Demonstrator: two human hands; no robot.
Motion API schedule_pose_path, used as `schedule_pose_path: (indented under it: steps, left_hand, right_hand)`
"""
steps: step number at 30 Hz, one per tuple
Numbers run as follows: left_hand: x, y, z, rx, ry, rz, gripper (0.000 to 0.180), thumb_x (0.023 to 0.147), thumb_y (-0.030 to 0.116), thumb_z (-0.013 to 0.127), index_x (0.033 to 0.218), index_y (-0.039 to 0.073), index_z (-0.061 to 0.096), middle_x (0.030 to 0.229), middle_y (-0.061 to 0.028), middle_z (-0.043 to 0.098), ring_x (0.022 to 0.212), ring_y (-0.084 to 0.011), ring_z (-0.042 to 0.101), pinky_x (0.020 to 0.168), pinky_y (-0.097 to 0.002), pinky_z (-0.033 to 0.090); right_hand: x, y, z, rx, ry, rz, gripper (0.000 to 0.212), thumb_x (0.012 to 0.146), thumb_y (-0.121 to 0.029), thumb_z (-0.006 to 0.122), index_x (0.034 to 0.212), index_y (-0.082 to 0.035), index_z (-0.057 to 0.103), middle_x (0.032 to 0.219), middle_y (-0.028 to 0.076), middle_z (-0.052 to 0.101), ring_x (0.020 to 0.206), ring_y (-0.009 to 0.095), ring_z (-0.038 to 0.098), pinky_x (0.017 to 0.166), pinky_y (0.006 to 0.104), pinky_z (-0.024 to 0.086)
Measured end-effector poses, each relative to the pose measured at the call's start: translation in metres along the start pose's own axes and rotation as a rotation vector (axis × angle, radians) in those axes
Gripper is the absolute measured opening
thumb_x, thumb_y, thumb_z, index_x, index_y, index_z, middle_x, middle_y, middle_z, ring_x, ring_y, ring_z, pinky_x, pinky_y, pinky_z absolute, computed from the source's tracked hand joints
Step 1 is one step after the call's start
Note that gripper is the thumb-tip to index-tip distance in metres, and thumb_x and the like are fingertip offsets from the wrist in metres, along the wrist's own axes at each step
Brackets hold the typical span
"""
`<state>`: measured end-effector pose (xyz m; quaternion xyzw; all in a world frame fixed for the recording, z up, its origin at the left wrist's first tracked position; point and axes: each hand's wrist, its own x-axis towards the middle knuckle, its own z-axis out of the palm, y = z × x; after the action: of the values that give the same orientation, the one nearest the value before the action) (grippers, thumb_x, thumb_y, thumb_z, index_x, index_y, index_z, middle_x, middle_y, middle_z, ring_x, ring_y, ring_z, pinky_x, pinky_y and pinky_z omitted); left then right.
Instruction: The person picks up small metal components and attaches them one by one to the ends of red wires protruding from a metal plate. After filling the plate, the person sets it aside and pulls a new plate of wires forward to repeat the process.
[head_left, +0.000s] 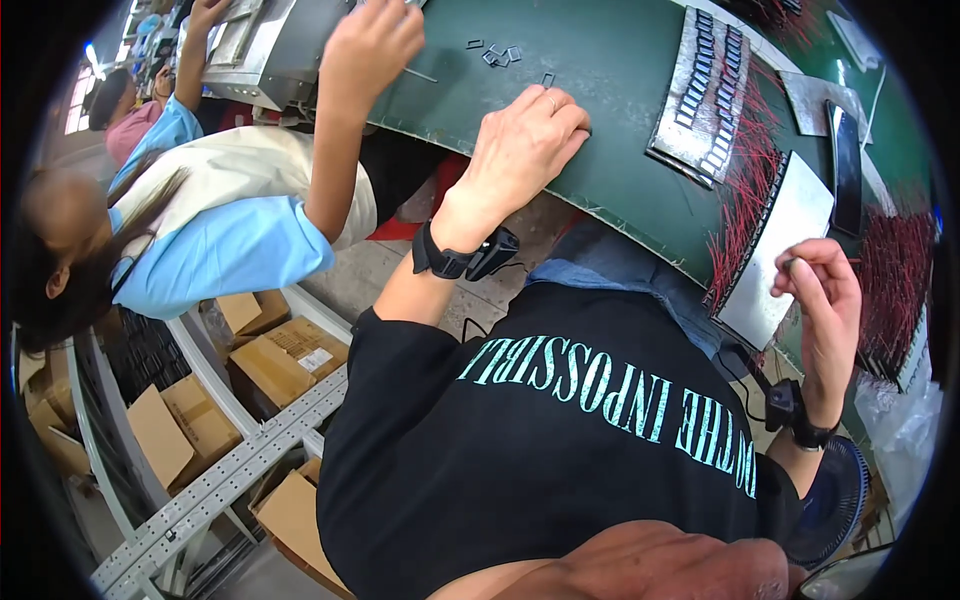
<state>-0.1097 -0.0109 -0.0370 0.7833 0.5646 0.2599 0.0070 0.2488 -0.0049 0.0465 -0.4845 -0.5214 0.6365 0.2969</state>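
Observation:
My left hand rests on the green tabletop, its fingers curled downward and a ring on one of them. Just beyond its fingertips lies a small black rectangular frame. Several more such small frames are scattered farther off to the left. My right hand is raised at the right over a silver metal plate, with thumb and fingers bent together. Whatever either hand may pinch is hidden or too small to name. Along that plate's left edge runs a row of dark parts with thin red wires.
Another metal plate carries two rows of small black-and-white parts. A dark phone-like slab lies at the right, near more bundled red wires. To the left sits a co-worker with a hand over the table. Cardboard boxes stand on a rack behind.

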Motion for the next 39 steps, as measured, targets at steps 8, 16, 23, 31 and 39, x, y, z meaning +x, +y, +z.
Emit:
schedule_pose_path:
  steps: [8, 16, 23, 31, 39]
  left_hand:
    - [0.032, 0.063, 0.02, -0.482, -0.027, -0.218, 0.012, 0.092, 0.008, 0.069, 0.103, 0.004, 0.071, 0.097, -0.0048, 0.073, 0.081, -0.0132, 0.069, 0.073, -0.0238, 0.057]
    - [0.06, 0.096, 0.039, -1.4, -0.2, -0.479, 0.026, 0.094, 0.006, 0.066, 0.118, -0.003, 0.07, 0.097, -0.0092, 0.074, 0.08, -0.013, 0.072, 0.072, -0.0252, 0.057]
    - [0.061, 0.094, 0.033, -1.321, -0.37, -0.473, 0.03, 0.097, 0.006, 0.066, 0.125, -0.003, 0.066, 0.103, -0.0066, 0.073, 0.088, -0.0094, 0.068, 0.081, -0.0223, 0.056]
    - [0.066, 0.092, 0.03, -1.152, -0.371, -0.312, 0.027, 0.094, 0.005, 0.067, 0.12, -0.001, 0.067, 0.101, -0.007, 0.074, 0.089, -0.0107, 0.071, 0.079, -0.023, 0.057]
    - [0.062, 0.104, 0.034, -0.919, -0.291, -0.228, 0.021, 0.094, 0.004, 0.066, 0.114, 0.0, 0.064, 0.096, -0.0075, 0.075, 0.087, -0.0111, 0.071, 0.079, -0.0255, 0.057]
  right_hand:
    - [0.05, -0.006, 0.037, -0.06, -0.007, -0.105, 0.014, 0.097, -0.01, 0.065, 0.107, 0.0, 0.063, 0.095, 0.002, 0.064, 0.08, 0.01, 0.062, 0.076, 0.024, 0.05]
    - [0.069, 0.015, 0.03, 0.031, 0.016, -0.101, 0.014, 0.096, -0.013, 0.069, 0.101, -0.003, 0.061, 0.093, 0.001, 0.064, 0.081, 0.009, 0.063, 0.076, 0.0222, 0.051]
    - [0.071, 0.02, 0.014, 0.0, -0.068, -0.051, 0.014, 0.096, -0.013, 0.069, 0.099, -0.004, 0.06, 0.094, 0.001, 0.064, 0.081, 0.009, 0.063, 0.074, 0.0217, 0.052]
    - [0.08, 0.013, 0.006, 0.078, -0.201, 0.081, 0.015, 0.096, -0.014, 0.069, 0.1, -0.004, 0.058, 0.094, 0.001, 0.064, 0.082, 0.008, 0.064, 0.079, 0.0228, 0.055]
    - [0.079, 0.019, 0.009, 0.043, -0.225, 0.077, 0.016, 0.096, -0.011, 0.068, 0.106, -0.001, 0.06, 0.098, 0.002, 0.064, 0.088, 0.007, 0.063, 0.081, 0.0207, 0.053]
